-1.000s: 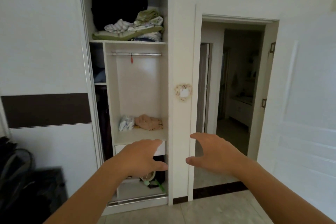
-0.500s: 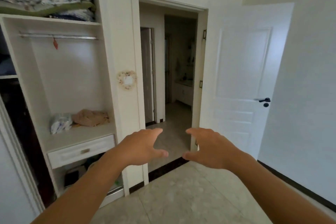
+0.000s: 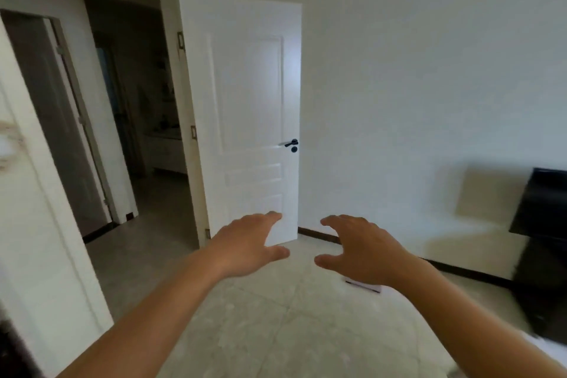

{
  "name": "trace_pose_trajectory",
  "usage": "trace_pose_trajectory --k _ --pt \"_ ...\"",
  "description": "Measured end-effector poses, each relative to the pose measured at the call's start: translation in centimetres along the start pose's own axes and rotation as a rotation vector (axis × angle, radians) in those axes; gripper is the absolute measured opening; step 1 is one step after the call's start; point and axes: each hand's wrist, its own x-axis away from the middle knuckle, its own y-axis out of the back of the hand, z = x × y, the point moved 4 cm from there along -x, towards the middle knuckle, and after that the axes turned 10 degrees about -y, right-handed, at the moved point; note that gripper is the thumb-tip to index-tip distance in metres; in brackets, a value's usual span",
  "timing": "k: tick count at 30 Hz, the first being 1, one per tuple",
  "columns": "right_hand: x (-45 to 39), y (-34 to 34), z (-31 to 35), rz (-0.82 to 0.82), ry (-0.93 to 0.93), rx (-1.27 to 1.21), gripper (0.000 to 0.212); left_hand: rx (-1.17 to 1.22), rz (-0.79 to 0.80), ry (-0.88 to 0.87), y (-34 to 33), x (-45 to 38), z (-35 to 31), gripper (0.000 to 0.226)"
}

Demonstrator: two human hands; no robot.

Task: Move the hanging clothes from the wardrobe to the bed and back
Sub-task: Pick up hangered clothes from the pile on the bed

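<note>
left hand point(image 3: 245, 245) held out palm down, fingers loosely spread, holding nothing | right hand point(image 3: 365, 250) the same, just beside it, apart | tiled floor point(image 3: 276, 331) below | white door point(image 3: 254, 120) open against wall, dark handle point(image 3: 291, 143) | hanging clothes, wardrobe and bed out of view
</note>
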Motion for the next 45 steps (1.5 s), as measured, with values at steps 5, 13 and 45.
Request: trace_pose_trajectory --k 5,13,45 --pt "3.2 0.4 -7.4 -0.020 -0.203 -0.015 0.077 0.043 0.074 -0.204 -3.7 -5.4 -6.6 0.072" --pt "9.2 1.2 -20.0 -0.086 -0.480 -0.016 0.079 0.105 0.161 -0.475 -10.1 -12.6 -18.5 0.067" --pt "37.9 -17.1 -56.2 -0.100 -1.523 -0.384 0.063 0.129 0.797 -1.029 -49.8 -24.4 -55.4 0.055"
